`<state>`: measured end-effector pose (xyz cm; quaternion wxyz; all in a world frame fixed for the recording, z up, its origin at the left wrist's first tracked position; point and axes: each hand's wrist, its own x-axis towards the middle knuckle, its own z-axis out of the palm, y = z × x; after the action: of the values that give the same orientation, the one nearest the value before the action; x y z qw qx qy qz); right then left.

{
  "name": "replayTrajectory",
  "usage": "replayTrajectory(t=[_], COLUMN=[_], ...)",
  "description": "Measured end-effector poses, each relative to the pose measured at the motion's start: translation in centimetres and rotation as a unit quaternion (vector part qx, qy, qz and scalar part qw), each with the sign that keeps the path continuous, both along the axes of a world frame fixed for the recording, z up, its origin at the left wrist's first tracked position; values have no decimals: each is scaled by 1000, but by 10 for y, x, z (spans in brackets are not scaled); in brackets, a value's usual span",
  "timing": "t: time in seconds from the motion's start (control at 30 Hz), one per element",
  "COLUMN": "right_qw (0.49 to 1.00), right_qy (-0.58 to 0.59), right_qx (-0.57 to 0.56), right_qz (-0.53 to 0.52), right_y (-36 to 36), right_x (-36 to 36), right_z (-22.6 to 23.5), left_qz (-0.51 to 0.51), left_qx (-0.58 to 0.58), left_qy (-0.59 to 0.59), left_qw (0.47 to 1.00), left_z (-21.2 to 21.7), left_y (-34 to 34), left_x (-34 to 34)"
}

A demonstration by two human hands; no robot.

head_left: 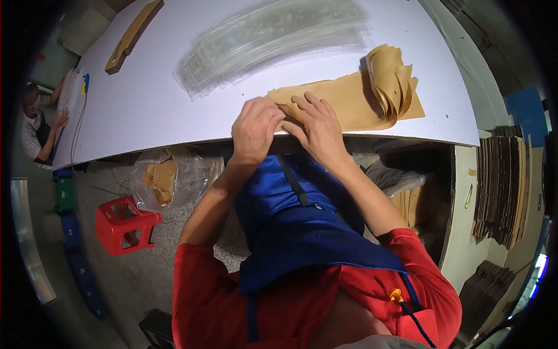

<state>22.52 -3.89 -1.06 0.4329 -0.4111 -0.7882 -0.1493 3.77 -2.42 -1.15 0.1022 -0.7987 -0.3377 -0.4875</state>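
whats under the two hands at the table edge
A flat tan cardboard sheet lies under the left hand and right hand, on the white table. The part beneath the palms is covered.

Your forearms up from lower edge, bare below red sleeves, elbows out, wrists converging, your L hand (254,129) curled, knuckles up, fingers tucked under, your R hand (318,128) flat, palm down, fingers spread toward L, hands just touching.
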Motion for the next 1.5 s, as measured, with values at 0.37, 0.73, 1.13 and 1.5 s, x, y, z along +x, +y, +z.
replayTrajectory(t=[0.37,0.73,1.13,1.5], right_qw=[630,605,966,1000], right_qy=[757,702,50,-10], right_qx=[-128,294,253,-9], right_qz=[115,-235,-8,-2], right_y=[23,-38,18,2], right_x=[198,355,139,-13], right_z=[94,226,123,-6], left_qz=[-303,-212,-12,-13], left_qx=[-480,-355,-79,-3], left_qy=[-426,-473,9,-25], left_qw=[704,778,997,1000], left_z=[77,132,8,-6], left_y=[1,73,-32,-5], left_x=[14,-45,-9,-14])
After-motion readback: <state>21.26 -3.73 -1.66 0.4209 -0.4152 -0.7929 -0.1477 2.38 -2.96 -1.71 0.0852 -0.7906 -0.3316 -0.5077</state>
